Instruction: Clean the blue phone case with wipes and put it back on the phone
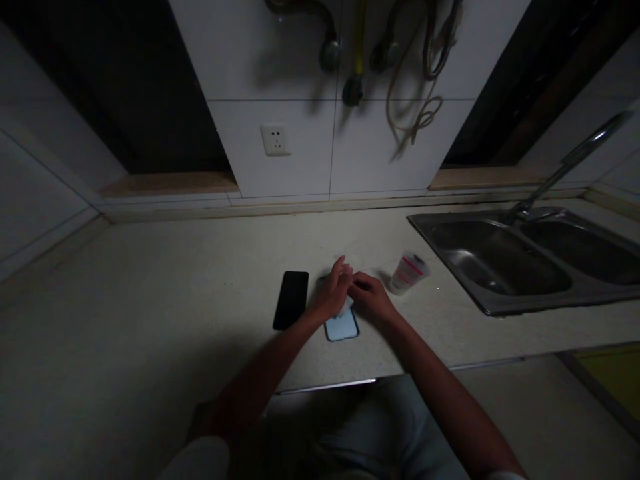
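a pale-blue phone [342, 328] is lying on the bench [200, 280], partly hidden by a whitish scrap [347, 306] and the left hand [333, 295]; the right hand [371, 293] is meeting it, either grip's hold impossible to tell; a black phone [291, 300] is flanking left, a cup [407, 275] right, contents unclear, a sink [493, 257] beyond

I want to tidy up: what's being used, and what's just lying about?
Seems in use:
light-blue phone-shaped thing, partly hidden by the left hand
whitish scrap near the right hand, too dim to name

Seems just lying about:
black phone-like slab, in neither hand, though maybe needed
cup with pink markings
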A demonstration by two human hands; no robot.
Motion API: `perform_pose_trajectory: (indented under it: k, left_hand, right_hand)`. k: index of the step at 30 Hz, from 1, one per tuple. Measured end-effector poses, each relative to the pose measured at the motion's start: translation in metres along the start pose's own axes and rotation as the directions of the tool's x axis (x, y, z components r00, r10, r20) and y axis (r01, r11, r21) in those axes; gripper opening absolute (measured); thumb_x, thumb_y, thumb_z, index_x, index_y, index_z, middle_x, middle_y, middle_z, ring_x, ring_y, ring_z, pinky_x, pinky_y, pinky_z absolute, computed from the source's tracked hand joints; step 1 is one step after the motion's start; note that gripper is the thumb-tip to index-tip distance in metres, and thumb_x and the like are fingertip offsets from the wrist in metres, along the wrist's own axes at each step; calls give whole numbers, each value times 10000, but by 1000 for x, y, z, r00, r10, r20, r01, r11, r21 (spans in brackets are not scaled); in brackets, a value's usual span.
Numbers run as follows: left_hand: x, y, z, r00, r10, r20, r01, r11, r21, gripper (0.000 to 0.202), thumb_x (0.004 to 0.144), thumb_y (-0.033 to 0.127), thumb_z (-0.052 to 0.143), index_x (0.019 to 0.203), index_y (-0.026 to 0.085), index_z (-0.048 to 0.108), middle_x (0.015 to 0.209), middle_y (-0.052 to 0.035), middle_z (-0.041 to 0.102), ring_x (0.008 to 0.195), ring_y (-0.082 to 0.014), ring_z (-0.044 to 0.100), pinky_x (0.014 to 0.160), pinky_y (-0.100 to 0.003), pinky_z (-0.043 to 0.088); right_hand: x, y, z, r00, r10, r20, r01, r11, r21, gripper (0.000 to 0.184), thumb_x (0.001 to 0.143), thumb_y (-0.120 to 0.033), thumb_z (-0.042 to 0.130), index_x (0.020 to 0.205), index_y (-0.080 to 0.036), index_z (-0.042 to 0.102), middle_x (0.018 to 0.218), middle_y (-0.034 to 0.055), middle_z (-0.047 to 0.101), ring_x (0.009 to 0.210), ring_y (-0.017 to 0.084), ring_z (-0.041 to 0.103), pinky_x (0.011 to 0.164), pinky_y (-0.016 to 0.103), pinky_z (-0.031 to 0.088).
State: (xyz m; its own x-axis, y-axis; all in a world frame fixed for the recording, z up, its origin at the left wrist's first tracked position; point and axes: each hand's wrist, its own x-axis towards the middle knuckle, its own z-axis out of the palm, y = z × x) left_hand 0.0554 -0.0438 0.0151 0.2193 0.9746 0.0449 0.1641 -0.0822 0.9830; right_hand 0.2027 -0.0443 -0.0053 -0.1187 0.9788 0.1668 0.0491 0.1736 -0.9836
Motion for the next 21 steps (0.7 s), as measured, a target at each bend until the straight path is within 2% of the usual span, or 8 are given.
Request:
perform_pose_trajectory:
  k: [3,6,8,10,13,15,18,21]
  left_hand:
    - [2,4,-6,996,94,7,-94,982,165,531,980,494,466,1431,217,510,1440,-128,564,1329,-262,514,1134,-372,330]
    - [5,9,-15,989,144,27,-140,880,453,442,1011,428,401,1313,178,605,1342,-156,608,1266,-282,548,1097,-379,361]
    - [6,12,-20,992,125,12,-103,754,649,415,1024,364,361,1276,157,618,1285,-174,615,1220,-284,566,1053,-379,392]
    - [6,13,-25,997,69,-14,-32,616,787,377,1010,324,399,1255,139,618,1249,-192,615,1200,-296,567,1015,-380,414]
    - [6,10,-30,999,-47,-14,35,486,873,349,966,346,507,1205,123,631,1215,-215,619,1165,-321,583,952,-381,446]
    - [6,6,-33,996,-94,6,42,492,870,320,940,323,555,1180,130,643,1212,-218,624,1138,-323,605,925,-375,455]
    - [8,1,-37,996,-88,13,41,581,813,288,910,200,571,1179,139,655,1173,-213,654,1103,-314,632,920,-374,450]
    - [12,2,-38,999,-44,-19,45,712,701,308,858,168,632,1163,167,678,1027,-157,708,1044,-295,653,924,-366,446]
  right_hand:
    - [-5,-1,-3,993,50,-107,-45,998,50,237,709,-428,753,694,-203,679,672,-17,625,644,160,549,636,288,432]
    - [-4,-1,-4,976,115,-186,-79,978,191,248,722,-421,726,641,-217,610,603,-39,566,586,146,514,591,277,416]
    - [-2,-2,-5,955,182,-236,-97,938,333,223,704,-404,727,664,-229,595,614,-43,580,594,151,536,590,274,436]
    - [-1,-3,-6,926,248,-284,-105,893,437,221,668,-391,750,705,-238,595,666,-37,626,637,169,583,594,279,465]
    - [-1,-4,-7,900,306,-310,-127,866,484,264,648,-407,776,735,-241,591,701,-28,659,669,188,620,584,286,487]
    - [-2,-5,-8,903,319,-288,-143,855,499,287,650,-427,785,744,-238,589,698,-28,660,661,186,624,588,290,496]
    - [-3,-5,-6,915,311,-256,-157,861,483,304,665,-449,787,747,-234,589,681,-29,648,639,178,614,587,289,497]
    - [-4,-6,-3,927,315,-202,-204,877,434,312,683,-467,781,720,-226,586,658,-23,638,609,172,597,564,284,479]
